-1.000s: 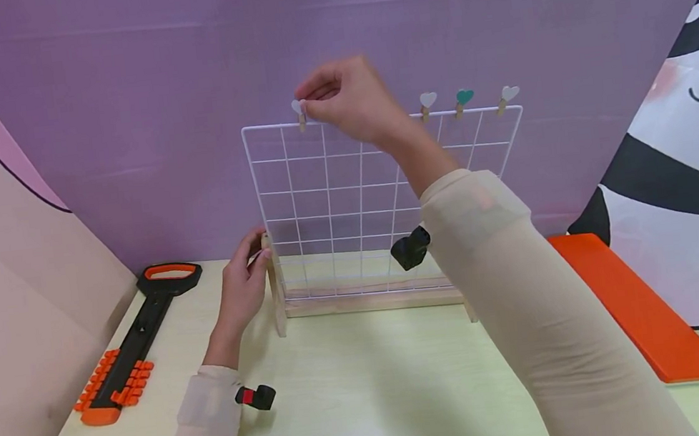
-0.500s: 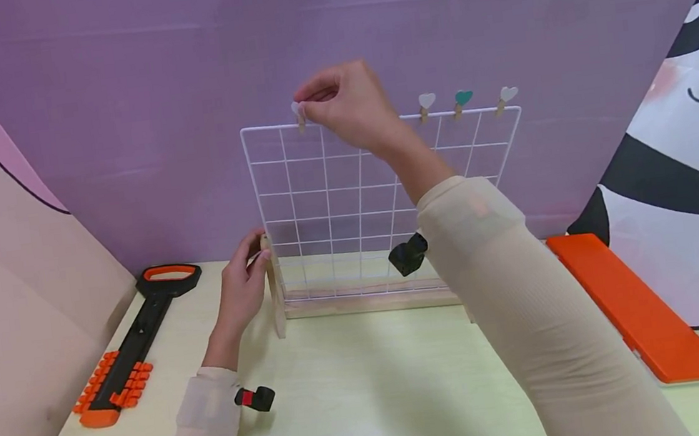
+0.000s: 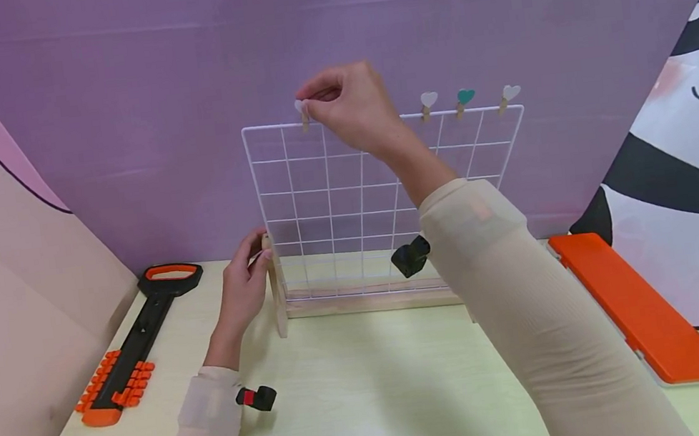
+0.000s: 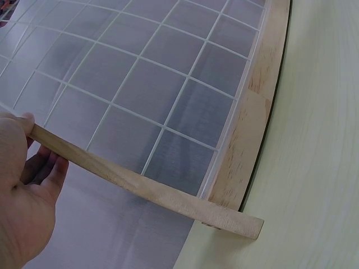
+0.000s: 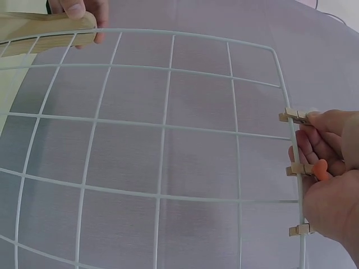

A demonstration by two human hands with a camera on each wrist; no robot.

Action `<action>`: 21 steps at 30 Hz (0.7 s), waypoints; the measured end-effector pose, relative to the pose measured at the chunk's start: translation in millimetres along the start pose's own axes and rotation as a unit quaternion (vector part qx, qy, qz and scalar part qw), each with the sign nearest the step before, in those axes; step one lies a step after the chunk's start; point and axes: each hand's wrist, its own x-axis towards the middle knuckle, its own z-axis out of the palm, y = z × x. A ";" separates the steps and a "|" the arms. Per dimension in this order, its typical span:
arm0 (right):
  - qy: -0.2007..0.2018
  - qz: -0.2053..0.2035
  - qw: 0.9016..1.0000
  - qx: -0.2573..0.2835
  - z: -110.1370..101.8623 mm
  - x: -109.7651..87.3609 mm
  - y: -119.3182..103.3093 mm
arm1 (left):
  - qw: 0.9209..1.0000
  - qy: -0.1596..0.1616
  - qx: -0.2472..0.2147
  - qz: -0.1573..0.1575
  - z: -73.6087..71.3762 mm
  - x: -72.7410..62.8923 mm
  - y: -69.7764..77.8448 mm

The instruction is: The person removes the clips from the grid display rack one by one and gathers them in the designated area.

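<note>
ok so a white heart clip (image 5: 291,115) is being pinched by the thumb and fingers of the right hand (image 3: 359,105), right on the top edge of a white wire grid (image 3: 329,190), near its left corner. an orange clip (image 5: 320,168) and 1 other clip (image 5: 295,230) can be seen beside it in the right wrist view. the grid's left wooden leg (image 4: 148,186) is gripped by the left hand (image 3: 243,284), fingers curled. 3 heart clips (image 3: 466,96) are lined up toward the grid's top right corner. the bench's (image 3: 345,405) left edge is flanked by a black and orange tool (image 3: 142,328).
</note>
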 end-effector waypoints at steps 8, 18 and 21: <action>0.014 -0.004 1.000 0.025 -2.7 -1.1 0.6 | 1.000 -0.002 0.001 0.006 1.0 3.7 -6.9; 0.032 -0.051 0.994 0.092 -18.0 -7.1 -0.7 | 1.000 0.012 0.002 0.022 2.9 12.7 -35.6; 0.038 -0.051 0.990 0.124 -28.4 -14.4 -0.8 | 1.000 0.010 0.001 0.029 3.7 11.9 -36.0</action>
